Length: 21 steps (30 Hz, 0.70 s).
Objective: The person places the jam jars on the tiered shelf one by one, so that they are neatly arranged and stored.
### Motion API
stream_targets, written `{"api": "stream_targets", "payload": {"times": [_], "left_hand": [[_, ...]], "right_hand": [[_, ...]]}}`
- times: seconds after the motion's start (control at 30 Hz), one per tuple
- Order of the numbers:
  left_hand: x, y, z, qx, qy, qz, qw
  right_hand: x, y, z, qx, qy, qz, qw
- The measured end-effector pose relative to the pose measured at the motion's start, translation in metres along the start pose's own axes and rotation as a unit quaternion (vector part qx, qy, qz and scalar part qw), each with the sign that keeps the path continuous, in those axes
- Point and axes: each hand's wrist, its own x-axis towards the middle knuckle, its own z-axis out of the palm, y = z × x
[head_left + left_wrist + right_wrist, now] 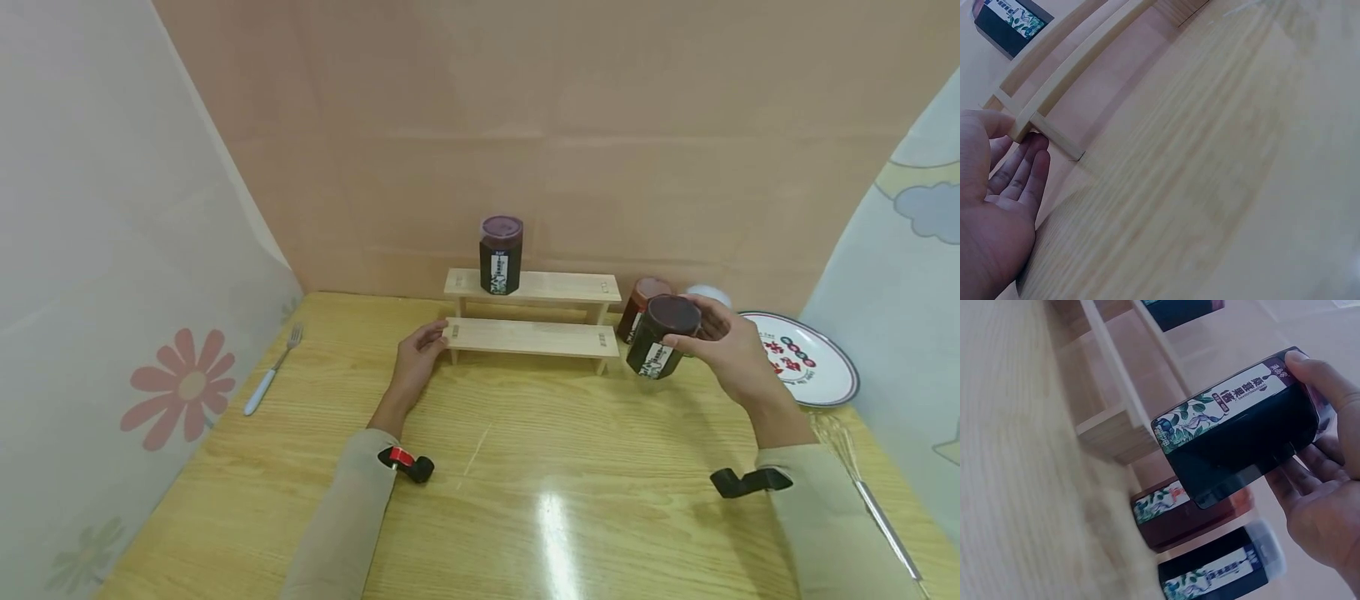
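My right hand (738, 354) grips a dark, flat-sided jar (660, 342) near its lid, thumb on one side and fingers on the other. Its white label with leaf drawings faces the right wrist camera, and the jar is held up tilted by the right end of a two-step wooden shelf (532, 336). At that shelf's left end, my left hand (417, 360) pinches the lower board, thumb above and fingers (1016, 172) underneath. Another dark jar (501, 257) stands on the left part of the upper board.
Behind the held jar stand a reddish jar (1188, 522) and a dark jar with a whitish cap (1216, 572). An oval plate (840, 377) and a whisk (873, 507) lie at the right, a fork (272, 377) at the left. Cloth walls enclose the table's back and sides.
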Motion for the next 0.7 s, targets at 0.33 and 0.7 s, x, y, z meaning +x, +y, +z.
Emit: {"api": "stream_targets", "payload": {"times": [0.33, 0.7], "left_hand": [[0.0, -0.001, 0.0, 0.004, 0.002, 0.007, 1.0], [0.002, -0.002, 0.0, 0.004, 0.006, 0.008, 0.9999]], "right_hand": [[0.014, -0.024, 0.013, 0.002, 0.008, -0.005, 1.0], [0.041, -0.042, 0.037, 0.049, -0.01, -0.008, 0.999]]}}
